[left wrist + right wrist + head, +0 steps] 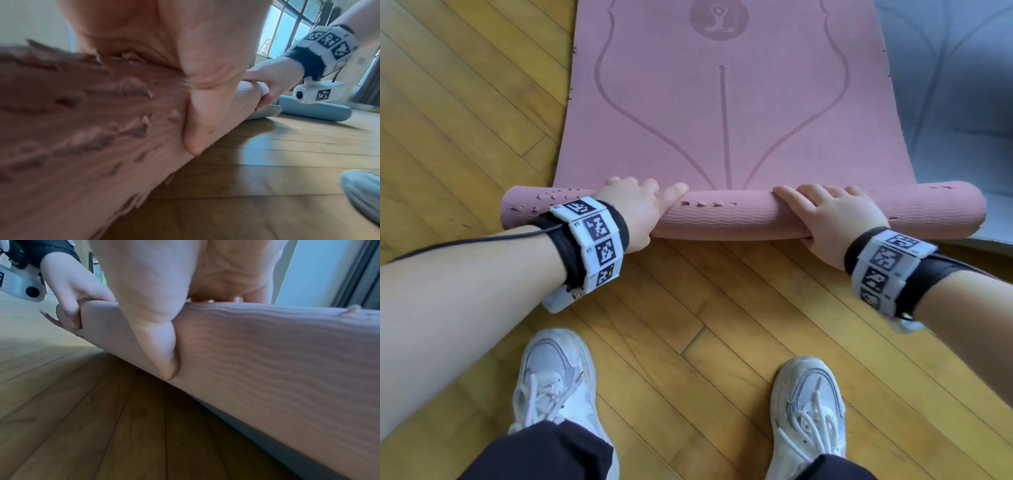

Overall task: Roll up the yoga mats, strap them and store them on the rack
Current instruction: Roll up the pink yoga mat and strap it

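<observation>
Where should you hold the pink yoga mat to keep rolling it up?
Hold the rolled end of the pink yoga mat, coming from the near side over its top. The roll is a long tube, so the left hand and right hand grip it spaced apart, fingers over, thumbs beneath.

1. Pink yoga mat (722, 137): matt foam, debossed line pattern; rolled underside wavy-ribbed, edges chipped and torn.
2. Floor (688, 325): varnished wood parquet, slight sheen.
3. Blue mat (945, 85): matt foam.
4. Sneakers (554, 383): white mesh and synthetic, scuffed, cloth laces.
5. Wristbands (592, 240): black cloth, white plastic tiles.
</observation>
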### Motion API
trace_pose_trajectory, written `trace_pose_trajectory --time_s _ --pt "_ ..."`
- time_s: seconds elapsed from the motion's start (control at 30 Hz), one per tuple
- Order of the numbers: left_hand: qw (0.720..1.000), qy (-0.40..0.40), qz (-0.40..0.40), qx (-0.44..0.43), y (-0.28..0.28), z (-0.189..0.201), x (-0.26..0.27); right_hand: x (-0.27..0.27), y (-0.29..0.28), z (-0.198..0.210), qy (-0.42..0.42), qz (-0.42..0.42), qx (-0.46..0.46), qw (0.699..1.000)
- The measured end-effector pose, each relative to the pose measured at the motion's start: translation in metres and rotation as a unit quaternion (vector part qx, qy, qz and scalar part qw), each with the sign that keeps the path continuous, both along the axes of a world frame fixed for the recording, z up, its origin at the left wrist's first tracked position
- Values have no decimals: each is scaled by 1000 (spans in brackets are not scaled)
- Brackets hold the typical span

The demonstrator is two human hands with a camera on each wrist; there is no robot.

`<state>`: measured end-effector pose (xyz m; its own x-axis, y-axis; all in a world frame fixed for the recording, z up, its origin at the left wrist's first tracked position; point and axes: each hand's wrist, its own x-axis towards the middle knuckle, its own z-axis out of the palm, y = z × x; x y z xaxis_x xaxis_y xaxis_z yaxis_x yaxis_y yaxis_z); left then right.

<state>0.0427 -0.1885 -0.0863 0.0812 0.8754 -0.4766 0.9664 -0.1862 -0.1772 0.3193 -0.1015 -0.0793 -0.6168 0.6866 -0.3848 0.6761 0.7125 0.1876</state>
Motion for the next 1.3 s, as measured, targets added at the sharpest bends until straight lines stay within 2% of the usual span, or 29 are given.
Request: trace_pose_trajectory --time_s 0.13,0.27,0.37,0.47,0.63,0.8,0.93,1.03,1.2,1.3 --pt "998 -30 -26 -46 -7 -8 16 18 -12 4 -43 -5 -28 999" --pt "991 -45 -19 -122 -11 -37 32 21 -23 -28 -89 -33 -77 993" --pt "988 -64 12 -140 -8 -46 34 16 -18 -43 -94 -53 -103 989" --pt "991 -76 21 -112 -7 -43 33 14 -7 -43 -88 -58 -123 987" --pt "999 -10 -9 -44 -30 -40 47 8 8 -44 -84 -66 -147 983" --pt "998 -35 24 -51 -38 -45 51 -1 7 -40 -105 -106 -136 979" --pt "998 -26 25 -51 -25 -51 45 -3 -20 -36 -86 -51 -90 991" --pt "997 -34 18 -62 -17 -49 41 0 -37 -42 -61 -57 -92 992" --pt "999 -8 25 -30 -25 -46 44 -8 -27 -56 -68 -64 -61 994" --pt "999 7 37 -40 -35 -45 46 -12 -18 -62 -55 -67 -49 995"
